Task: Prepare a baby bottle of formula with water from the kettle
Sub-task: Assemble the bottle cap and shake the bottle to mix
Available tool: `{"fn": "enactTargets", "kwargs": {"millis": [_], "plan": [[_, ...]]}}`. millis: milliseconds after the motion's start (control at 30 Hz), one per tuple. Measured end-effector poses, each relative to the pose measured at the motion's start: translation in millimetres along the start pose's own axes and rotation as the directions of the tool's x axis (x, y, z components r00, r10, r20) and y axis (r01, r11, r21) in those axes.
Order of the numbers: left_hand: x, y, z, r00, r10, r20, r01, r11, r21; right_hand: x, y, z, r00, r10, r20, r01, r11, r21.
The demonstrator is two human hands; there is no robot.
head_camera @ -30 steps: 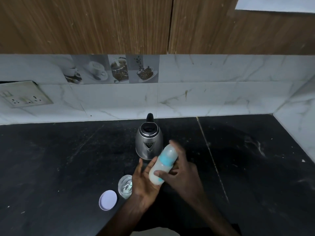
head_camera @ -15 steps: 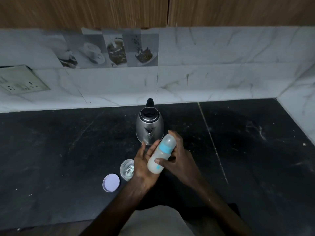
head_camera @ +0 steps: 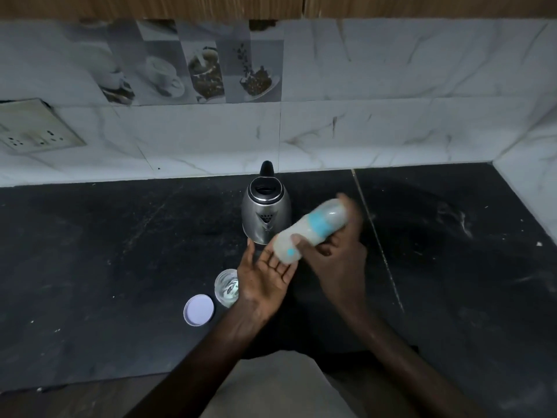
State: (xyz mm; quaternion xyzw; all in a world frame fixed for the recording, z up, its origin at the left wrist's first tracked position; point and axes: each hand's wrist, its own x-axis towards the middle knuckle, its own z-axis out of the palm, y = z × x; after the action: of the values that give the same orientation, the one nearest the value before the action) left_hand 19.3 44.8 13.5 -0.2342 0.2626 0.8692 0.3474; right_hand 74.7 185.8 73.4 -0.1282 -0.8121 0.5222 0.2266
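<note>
Bottle (head_camera: 310, 233): tilted, blurred, gripped by right hand (head_camera: 334, 260).
Left hand (head_camera: 265, 273): palm up, fingers straight, under bottle base.
Kettle (head_camera: 266, 212): upright, just behind.
Jar (head_camera: 226, 287), lid (head_camera: 199, 310): side by side on counter (head_camera: 90, 251).

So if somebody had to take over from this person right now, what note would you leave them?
Right hand grips the baby bottle, tilted nearly sideways and blurred, probably mid-shake.
Left hand open, palm up, under the bottle's base.
Kettle stands upright behind them; open jar and its lid sit on the counter by the left wrist.
Done, it seems: bottle capped, contents milky.
Left: likely finish mixing, set the bottle down, close the jar.
</note>
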Motion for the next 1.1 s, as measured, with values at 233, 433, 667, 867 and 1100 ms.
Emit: {"fn": "enactTargets", "kwargs": {"millis": [233,433,667,867,1100], "plan": [[-10,9,12,0.999,-0.021,0.034,0.022,1.0,-0.02,-4,13,5,0.929,0.066,0.364,-0.059,0.998,-0.032],[-15,12,10,1.0,-0.024,0.018,0.024,1.0,-0.008,2,9,-2,0.898,0.041,0.439,-0.024,0.999,-0.045],[-6,17,5,0.998,0.058,0.001,-0.058,0.998,0.032,0,-11,4,0.973,0.13,-0.192,-0.071,0.956,0.286],[-1,19,7,0.998,0.067,0.005,-0.067,0.998,0.005,0,1,-1,0.987,0.082,-0.137,-0.063,0.988,0.139],[-8,20,16,1.0,0.02,-0.005,-0.02,0.999,-0.049,-7,11,11,0.93,0.082,0.359,-0.082,0.997,-0.017]]}}
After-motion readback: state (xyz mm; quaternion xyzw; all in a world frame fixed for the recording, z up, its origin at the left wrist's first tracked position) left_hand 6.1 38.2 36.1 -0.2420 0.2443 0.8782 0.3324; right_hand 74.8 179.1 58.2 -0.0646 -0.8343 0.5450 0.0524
